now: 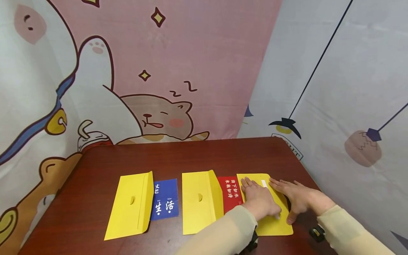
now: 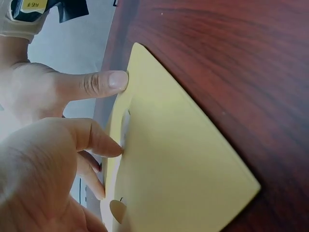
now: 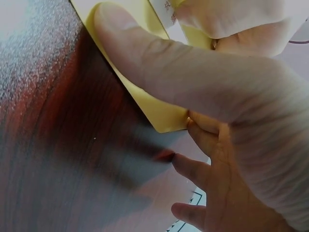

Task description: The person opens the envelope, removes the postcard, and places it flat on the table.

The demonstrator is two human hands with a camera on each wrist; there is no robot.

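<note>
A yellow envelope lies at the right of the table, with a white strip showing beside the fingers of my left hand. That hand rests over the envelope, its fingers stretched forward. In the left wrist view, the left thumb touches the envelope's edge near a half-round cutout. My right hand is at the envelope's right side, fingers extended and spread. The right wrist view shows its thumb on the yellow paper. The hands hide part of the strip.
Left of the hands, a red card with white characters lies partly under the envelopes. Another yellow envelope, a blue card and a third envelope continue leftward on the brown table. A printed cloth hangs behind.
</note>
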